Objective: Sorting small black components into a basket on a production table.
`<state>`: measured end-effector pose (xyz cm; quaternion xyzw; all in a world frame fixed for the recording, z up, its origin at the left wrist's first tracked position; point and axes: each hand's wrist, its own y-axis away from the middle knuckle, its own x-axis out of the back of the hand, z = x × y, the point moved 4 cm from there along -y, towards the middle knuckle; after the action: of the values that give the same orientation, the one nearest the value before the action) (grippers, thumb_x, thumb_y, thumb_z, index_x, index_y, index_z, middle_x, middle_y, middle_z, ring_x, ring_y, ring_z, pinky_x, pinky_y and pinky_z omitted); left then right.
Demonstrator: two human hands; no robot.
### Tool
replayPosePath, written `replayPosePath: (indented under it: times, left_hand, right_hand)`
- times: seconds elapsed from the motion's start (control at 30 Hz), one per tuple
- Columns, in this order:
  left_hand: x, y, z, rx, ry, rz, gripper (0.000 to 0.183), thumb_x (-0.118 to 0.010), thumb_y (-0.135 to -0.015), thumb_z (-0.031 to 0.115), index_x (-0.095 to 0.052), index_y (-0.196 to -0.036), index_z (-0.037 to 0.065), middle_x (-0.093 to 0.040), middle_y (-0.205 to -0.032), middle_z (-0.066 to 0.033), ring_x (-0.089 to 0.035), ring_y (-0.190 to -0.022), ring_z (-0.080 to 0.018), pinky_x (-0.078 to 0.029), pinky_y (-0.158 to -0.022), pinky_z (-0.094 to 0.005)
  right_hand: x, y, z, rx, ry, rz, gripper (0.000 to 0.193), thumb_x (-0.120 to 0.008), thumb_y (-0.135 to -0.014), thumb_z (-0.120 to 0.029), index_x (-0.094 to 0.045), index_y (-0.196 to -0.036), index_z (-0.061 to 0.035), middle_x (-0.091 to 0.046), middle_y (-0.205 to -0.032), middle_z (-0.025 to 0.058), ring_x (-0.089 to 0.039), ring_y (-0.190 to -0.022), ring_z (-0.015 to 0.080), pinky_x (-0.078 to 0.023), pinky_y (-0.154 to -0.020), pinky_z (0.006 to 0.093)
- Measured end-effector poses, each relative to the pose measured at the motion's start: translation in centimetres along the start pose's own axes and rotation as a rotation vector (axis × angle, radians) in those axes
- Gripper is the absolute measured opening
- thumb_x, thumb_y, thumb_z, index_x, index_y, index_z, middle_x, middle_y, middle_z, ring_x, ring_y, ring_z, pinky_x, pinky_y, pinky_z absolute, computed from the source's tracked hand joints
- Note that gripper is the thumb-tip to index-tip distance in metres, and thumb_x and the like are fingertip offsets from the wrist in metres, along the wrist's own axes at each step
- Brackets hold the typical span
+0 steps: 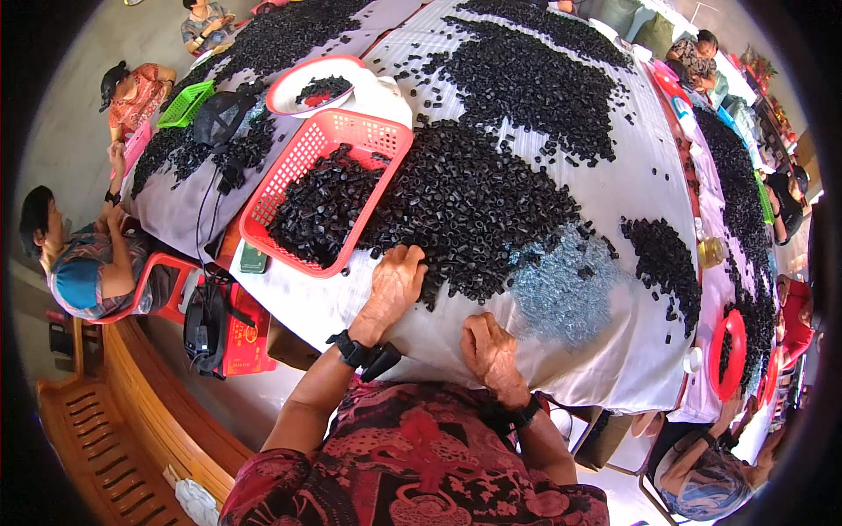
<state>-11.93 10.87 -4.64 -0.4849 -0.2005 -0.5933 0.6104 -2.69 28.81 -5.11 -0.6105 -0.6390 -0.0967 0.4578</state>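
Observation:
A large heap of small black ring-like plastic pieces (pixel 474 197) spreads over the white-covered table in front of me. My left hand (pixel 396 282) is closed at the heap's near edge, its curled fingers touching or nearly touching the black pieces. My right hand (pixel 491 352) is closed too, low over the white cloth (pixel 438 337) nearer to me. What either hand holds, if anything, is hidden by the fingers. Beyond my left hand, a pink-red plastic basket (pixel 253 223) holds many black pieces. To the right of the heap lies a pile of small clear bluish pieces (pixel 566 289).
A red-rimmed white basin (pixel 285 96) with black pieces stands behind the basket. A green box-like item (pixel 253 259) is by the basket's near corner. More black pieces (pixel 662 263) lie at right. Several people sit around the tables, one (pixel 96 254) at left. A wooden bench (pixel 132 421) stands lower left.

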Motion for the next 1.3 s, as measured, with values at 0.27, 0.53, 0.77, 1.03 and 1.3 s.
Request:
replayPosePath:
  times: [0.27, 0.53, 0.77, 1.03, 1.3]
  left_hand:
    - [0.6, 1.4, -0.6, 0.086, 0.566, 0.04, 0.025, -0.065, -0.077, -0.001, -0.057, -0.101, 0.002, -0.059, -0.088, -0.0106, -0.06, -0.074, -0.0213, -0.05, -0.065, -0.0313]
    - [2.3, 3.0, 1.1, 0.199, 1.049, -0.103, 0.012, -0.056, -0.088, -0.002, -0.054, -0.1, 0.001, -0.06, -0.095, -0.0055, -0.062, -0.089, -0.0138, -0.053, -0.081, -0.0287]
    - [3.8, 4.7, 3.9, 0.187, 1.217, -0.286, 0.013, -0.056, -0.091, 0.003, -0.054, -0.104, 0.002, -0.056, -0.091, -0.0008, -0.057, -0.088, -0.0091, -0.053, -0.079, -0.0262]
    - [3.4, 5.8, 4.3, 0.242, 1.398, -0.372, 0.013, -0.062, -0.089, 0.006, -0.058, -0.101, 0.003, -0.057, -0.09, 0.0015, -0.053, -0.081, -0.0053, -0.046, -0.072, -0.0217]
    - [3.2, 7.1, 4.4, 0.317, 1.444, -0.477, 0.01, -0.063, -0.088, 0.008, -0.06, -0.097, 0.003, -0.059, -0.089, 0.0009, -0.052, -0.079, -0.0053, -0.045, -0.071, -0.0221]
  right_hand:
    - [0.6, -0.2, -0.3, 0.048, -0.051, 0.041, 0.016, -0.058, -0.078, 0.0, -0.055, -0.094, -0.0044, -0.053, -0.086, 0.0124, -0.059, -0.068, 0.0297, -0.049, -0.056, 0.0382]
    - [1.2, -0.1, 0.5, -0.099, -0.284, 0.119, 0.014, -0.058, -0.081, 0.003, -0.056, -0.094, -0.0021, -0.054, -0.084, 0.0121, -0.057, -0.067, 0.0248, -0.047, -0.06, 0.0328]
    - [2.2, -2.0, -0.8, -0.324, -0.799, -0.043, 0.008, -0.059, -0.089, -0.002, -0.057, -0.097, -0.0028, -0.052, -0.08, 0.0007, -0.05, -0.067, 0.0047, -0.043, -0.057, 0.023]
    - [1.8, -3.8, -2.9, -0.329, -1.07, -0.074, 0.007, -0.059, -0.089, -0.003, -0.055, -0.095, -0.0023, -0.054, -0.08, 0.0009, -0.053, -0.059, 0.0061, -0.045, -0.052, 0.0208]
    - [1.7, -2.5, -2.6, -0.467, -1.126, -0.289, 0.009, -0.063, -0.087, -0.005, -0.055, -0.09, -0.0032, -0.055, -0.077, -0.0003, -0.05, -0.058, 0.0044, -0.044, -0.05, 0.0196]
